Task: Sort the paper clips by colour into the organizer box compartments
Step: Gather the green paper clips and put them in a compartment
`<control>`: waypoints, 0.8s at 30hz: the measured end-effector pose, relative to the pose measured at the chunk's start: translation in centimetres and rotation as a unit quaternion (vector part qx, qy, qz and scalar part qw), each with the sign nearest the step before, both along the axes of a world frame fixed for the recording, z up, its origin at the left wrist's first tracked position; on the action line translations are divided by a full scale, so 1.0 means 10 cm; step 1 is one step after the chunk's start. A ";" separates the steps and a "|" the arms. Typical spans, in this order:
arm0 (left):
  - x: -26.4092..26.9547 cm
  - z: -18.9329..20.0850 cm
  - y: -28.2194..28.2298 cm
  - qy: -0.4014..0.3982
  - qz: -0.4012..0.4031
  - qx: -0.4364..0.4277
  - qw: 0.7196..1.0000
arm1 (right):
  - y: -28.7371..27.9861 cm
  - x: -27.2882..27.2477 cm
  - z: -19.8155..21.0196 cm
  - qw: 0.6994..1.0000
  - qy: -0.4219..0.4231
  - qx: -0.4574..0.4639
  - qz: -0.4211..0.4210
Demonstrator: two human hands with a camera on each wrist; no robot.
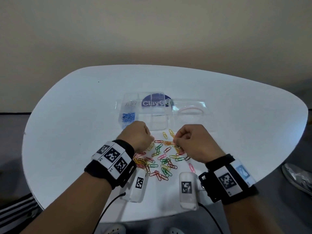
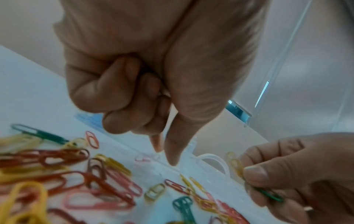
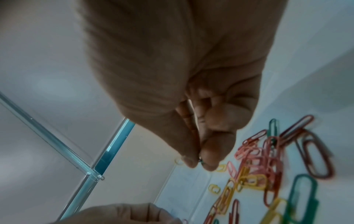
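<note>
A loose pile of paper clips [image 1: 162, 159] in red, pink, yellow and green lies on the white table [image 1: 84, 115] between my hands. Behind it stands the clear organizer box [image 1: 152, 122], with blue clips [image 1: 128, 117] in its near left compartment and silver clips [image 1: 130, 103] behind them. My right hand [image 1: 175, 141] pinches a green clip [image 2: 268, 195] between thumb and fingers at the pile's right edge; in the right wrist view only its tip shows at the right hand's [image 3: 200, 160] pinch. My left hand [image 1: 151, 138] is a fist, and its thumb and index tips [image 2: 172, 151] meet over the pile with no clip showing.
The box's clear lid [image 1: 189, 107] lies open to the right with a pink rubber band [image 1: 190, 110] in it. A blue round label [image 1: 156, 103] shows through the box. The table's front edge is close below my wrists. A shoe [image 1: 297, 179] is on the floor at right.
</note>
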State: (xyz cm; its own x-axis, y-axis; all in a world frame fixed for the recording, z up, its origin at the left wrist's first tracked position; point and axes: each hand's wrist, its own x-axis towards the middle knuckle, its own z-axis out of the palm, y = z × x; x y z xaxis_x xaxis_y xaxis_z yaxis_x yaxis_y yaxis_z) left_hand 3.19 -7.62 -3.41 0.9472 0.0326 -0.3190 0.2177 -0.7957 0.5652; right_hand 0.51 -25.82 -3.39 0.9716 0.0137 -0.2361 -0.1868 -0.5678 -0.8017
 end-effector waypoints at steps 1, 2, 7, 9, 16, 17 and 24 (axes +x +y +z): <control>0.00 0.00 0.00 0.003 -0.007 0.009 1.000 | 0.00 0.00 -0.01 1.000 0.002 0.003 -0.005; -0.01 -0.01 -0.01 0.017 -0.017 0.017 1.000 | 0.01 0.00 -0.02 1.000 0.003 0.003 -0.009; -0.01 -0.12 -0.13 0.048 -0.054 0.087 0.994 | 0.00 0.04 -0.06 0.999 -0.013 0.005 -0.034; 0.00 -0.13 -0.18 0.043 -0.062 0.099 0.992 | 0.00 0.04 -0.05 0.999 -0.025 0.011 -0.045; 0.06 -0.05 -0.22 0.084 -0.126 0.099 0.983 | 0.03 0.02 0.00 0.996 -0.055 0.040 -0.062; 0.05 -0.02 -0.22 0.090 -0.137 0.101 0.981 | 0.04 0.01 0.02 0.995 -0.056 0.048 -0.063; -0.08 0.25 0.09 0.167 -0.052 -0.311 0.934 | 0.20 -0.03 0.08 0.985 -0.026 0.154 -0.072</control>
